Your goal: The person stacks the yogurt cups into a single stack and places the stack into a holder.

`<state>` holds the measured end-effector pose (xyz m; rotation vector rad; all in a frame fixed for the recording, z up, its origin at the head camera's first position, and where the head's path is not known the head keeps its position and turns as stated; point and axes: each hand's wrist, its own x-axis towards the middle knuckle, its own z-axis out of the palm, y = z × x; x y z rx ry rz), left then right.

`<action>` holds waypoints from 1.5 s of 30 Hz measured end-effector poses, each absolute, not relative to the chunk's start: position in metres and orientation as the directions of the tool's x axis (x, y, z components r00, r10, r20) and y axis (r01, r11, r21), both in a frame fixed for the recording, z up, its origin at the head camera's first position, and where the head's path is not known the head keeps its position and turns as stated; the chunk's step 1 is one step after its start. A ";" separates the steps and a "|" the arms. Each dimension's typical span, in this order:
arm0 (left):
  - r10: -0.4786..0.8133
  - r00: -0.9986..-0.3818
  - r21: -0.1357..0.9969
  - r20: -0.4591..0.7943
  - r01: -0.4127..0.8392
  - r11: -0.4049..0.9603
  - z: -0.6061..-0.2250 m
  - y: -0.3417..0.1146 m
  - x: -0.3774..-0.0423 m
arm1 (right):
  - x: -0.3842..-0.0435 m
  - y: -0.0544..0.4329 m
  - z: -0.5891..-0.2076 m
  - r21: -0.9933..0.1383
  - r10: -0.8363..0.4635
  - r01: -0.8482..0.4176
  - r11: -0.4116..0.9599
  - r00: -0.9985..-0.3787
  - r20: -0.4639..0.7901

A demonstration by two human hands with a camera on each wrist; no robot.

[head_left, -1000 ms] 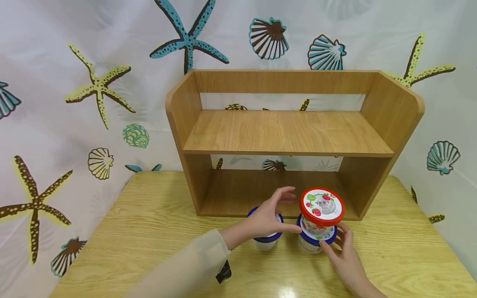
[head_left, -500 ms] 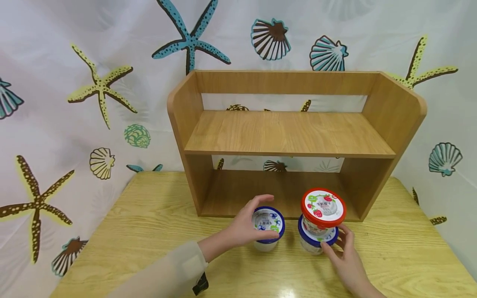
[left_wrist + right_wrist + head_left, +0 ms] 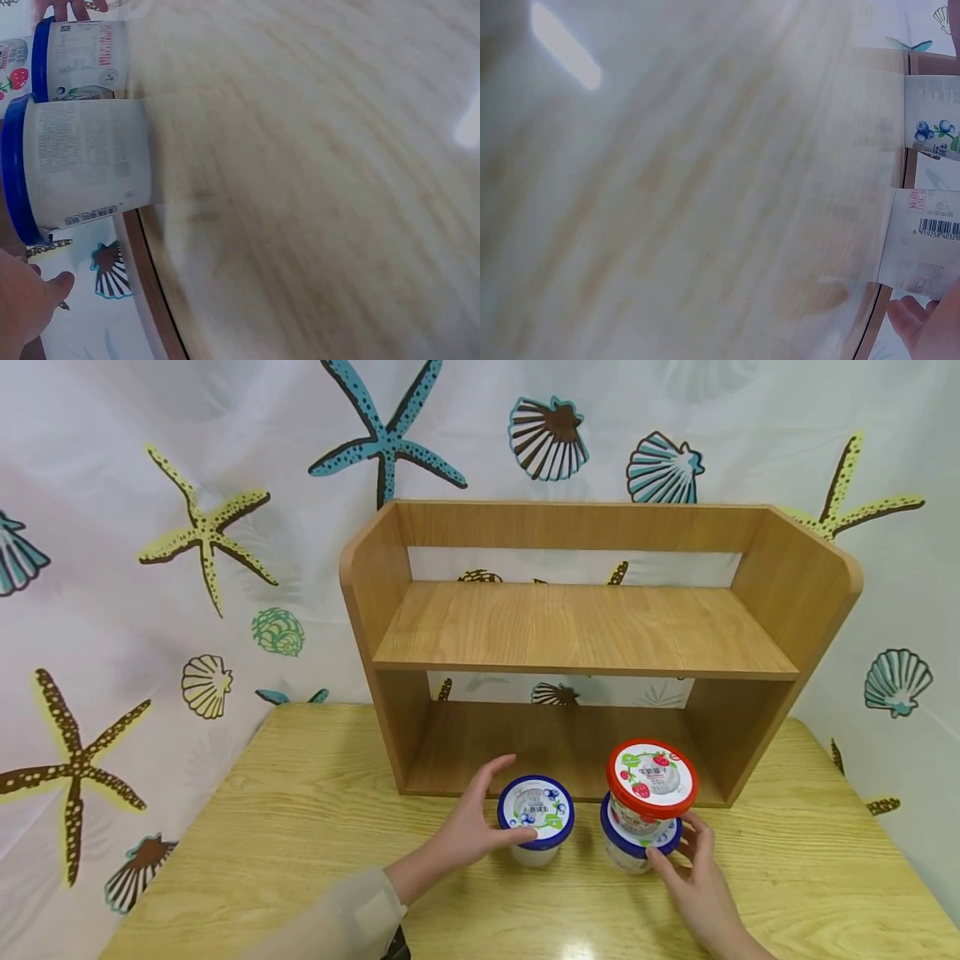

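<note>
- two-tier brown wooden shelf (image 3: 585,627), beyond the hands (image 3: 467,828)
- pale yellow wood-grained counter (image 3: 300,810), beneath them
- white cloth (image 3: 480,410) with printed starfish and shells, farthest from them

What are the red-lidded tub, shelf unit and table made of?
Red-lidded tub: probably smooth plastic, given its moulded-looking rim; the printed body could be coated paper. Shelf unit: wood or wood-look board, fairly matte, with visible grain. Table: also wood-grained, perhaps laminate, and glossy, since a bright spot gleams on it.

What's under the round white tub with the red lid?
A round white tub with a blue lid. The red-lidded tub hides part of that lid and any print there.
</note>
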<state>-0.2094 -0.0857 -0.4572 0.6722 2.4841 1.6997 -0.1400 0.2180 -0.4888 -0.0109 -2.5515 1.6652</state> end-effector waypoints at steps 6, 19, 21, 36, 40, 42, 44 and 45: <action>0.401 -0.900 0.927 0.174 0.287 0.241 -0.469 -0.086 -0.212 | -0.141 0.219 -0.490 -0.915 0.057 -0.049 0.399 -0.995 0.079; 0.446 -0.892 0.959 0.074 0.186 0.214 -0.481 -0.085 -0.215 | -0.141 0.217 -0.489 -0.909 0.063 -0.071 0.411 -0.992 0.106; 0.447 -0.892 0.964 0.063 0.170 0.203 -0.483 -0.084 -0.215 | -0.140 0.217 -0.489 -0.909 0.062 -0.070 0.411 -0.993 0.104; 0.429 -0.903 0.958 0.039 0.157 0.242 -0.488 -0.079 -0.216 | -0.141 0.219 -0.491 -0.909 0.063 -0.071 0.411 -0.992 0.106; 0.427 -0.903 0.958 0.043 0.159 0.239 -0.488 -0.078 -0.215 | -0.142 0.220 -0.491 -0.911 0.064 -0.048 0.411 -0.995 0.082; 0.426 -0.904 0.959 0.044 0.158 0.236 -0.486 -0.079 -0.215 | -0.142 0.220 -0.491 -0.911 0.064 -0.037 0.410 -0.996 0.068; 0.423 -0.905 0.962 0.047 0.155 0.225 -0.484 -0.079 -0.213 | -0.142 0.221 -0.491 -0.912 0.063 -0.028 0.408 -0.996 0.059; 0.421 -0.906 0.963 0.048 0.155 0.222 -0.482 -0.080 -0.213 | -0.142 0.221 -0.491 -0.913 0.062 -0.026 0.408 -0.996 0.057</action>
